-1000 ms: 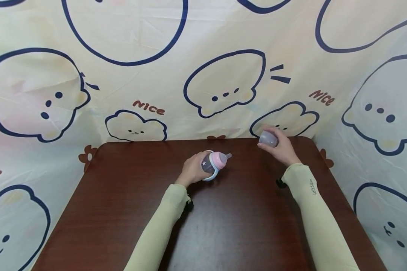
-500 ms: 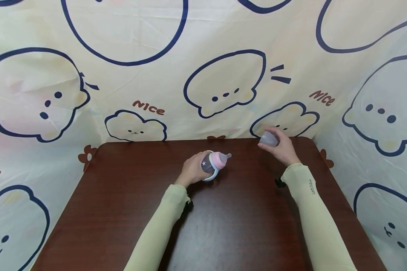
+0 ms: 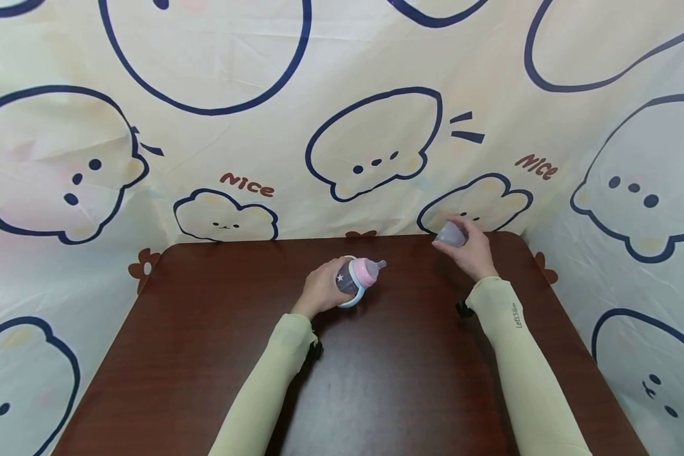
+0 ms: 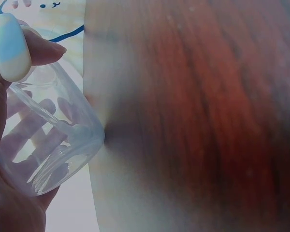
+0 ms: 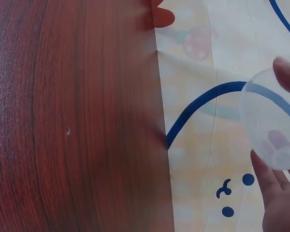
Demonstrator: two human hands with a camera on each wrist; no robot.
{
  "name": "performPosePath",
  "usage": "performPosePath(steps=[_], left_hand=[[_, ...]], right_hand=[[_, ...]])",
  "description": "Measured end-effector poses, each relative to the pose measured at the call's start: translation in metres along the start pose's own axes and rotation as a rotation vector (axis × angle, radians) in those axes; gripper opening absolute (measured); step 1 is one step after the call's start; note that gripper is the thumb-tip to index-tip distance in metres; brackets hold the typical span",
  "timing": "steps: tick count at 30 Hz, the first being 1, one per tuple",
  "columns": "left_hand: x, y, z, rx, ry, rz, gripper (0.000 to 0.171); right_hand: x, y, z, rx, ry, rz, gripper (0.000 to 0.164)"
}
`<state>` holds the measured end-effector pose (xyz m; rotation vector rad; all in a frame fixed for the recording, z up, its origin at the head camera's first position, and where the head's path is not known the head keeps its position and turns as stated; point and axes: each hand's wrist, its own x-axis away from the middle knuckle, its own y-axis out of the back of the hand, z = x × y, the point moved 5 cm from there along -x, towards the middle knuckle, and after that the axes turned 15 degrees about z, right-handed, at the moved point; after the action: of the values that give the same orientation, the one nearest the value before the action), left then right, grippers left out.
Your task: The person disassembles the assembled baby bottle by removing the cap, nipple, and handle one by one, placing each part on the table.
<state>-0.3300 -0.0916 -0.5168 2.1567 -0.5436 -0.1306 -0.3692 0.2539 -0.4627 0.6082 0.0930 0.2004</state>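
My left hand [image 3: 321, 288] grips a clear baby bottle [image 3: 346, 278] with a pink collar, a translucent nipple and pale blue handles. The bottle tilts, its nipple pointing right and a bit up. In the left wrist view the bottle's clear base [image 4: 72, 154] faces the camera, right at the tabletop, and fingers show through its wall. To the right, near the table's back edge, my right hand [image 3: 472, 250] holds a translucent cap [image 3: 451, 234] between thumb and fingers. The right wrist view shows the cap [image 5: 261, 121] tilted, in front of the printed cloth.
The dark brown wooden table [image 3: 376, 380] has rounded back corners. A cream cloth [image 3: 251, 145] with blue bear outlines hangs behind it and along both sides, close to the edges.
The cap has turned slightly in my right hand. The head view has shifted a little; my left hand and the bottle stay in nearly the same place.
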Motion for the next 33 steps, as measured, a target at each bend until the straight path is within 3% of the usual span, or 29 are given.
performPosePath(steps=[33], left_hand=[[-0.001, -0.002, 0.0, 0.005, -0.015, -0.021, 0.083]], right_hand=[[-0.015, -0.009, -0.007, 0.044, -0.041, -0.051, 0.079]])
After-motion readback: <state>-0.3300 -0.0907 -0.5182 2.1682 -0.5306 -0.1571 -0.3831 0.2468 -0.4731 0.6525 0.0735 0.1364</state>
